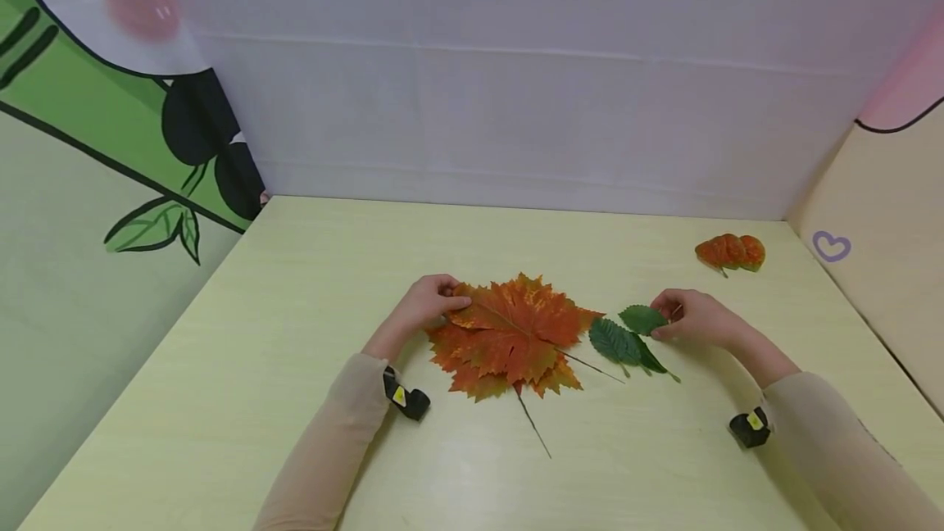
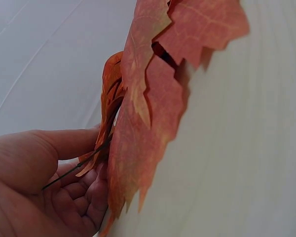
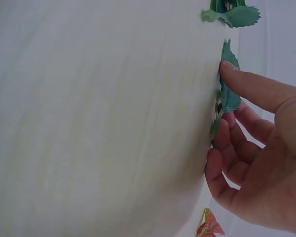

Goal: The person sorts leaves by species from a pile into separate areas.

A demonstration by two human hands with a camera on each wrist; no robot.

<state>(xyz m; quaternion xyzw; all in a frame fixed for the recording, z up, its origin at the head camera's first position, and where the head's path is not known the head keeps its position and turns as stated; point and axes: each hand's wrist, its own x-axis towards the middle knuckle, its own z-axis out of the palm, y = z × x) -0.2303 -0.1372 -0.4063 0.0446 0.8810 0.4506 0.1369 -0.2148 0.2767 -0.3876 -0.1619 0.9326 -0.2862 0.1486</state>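
Head view: left hand [image 1: 428, 303] pinches orange leaf [image 1: 516, 328], right hand [image 1: 695, 318] green leaf [image 1: 641, 319], inside edges of table [image 1: 243, 351].

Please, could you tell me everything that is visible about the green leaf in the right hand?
The green leaf is oval with a toothed edge and looks thin and artificial, perhaps cloth or plastic. In the head view its free end points left; the right hand pinches its other end. It is just beyond the other green leaves on the table; contact with them is unclear.

Forward-down head view, close wrist views
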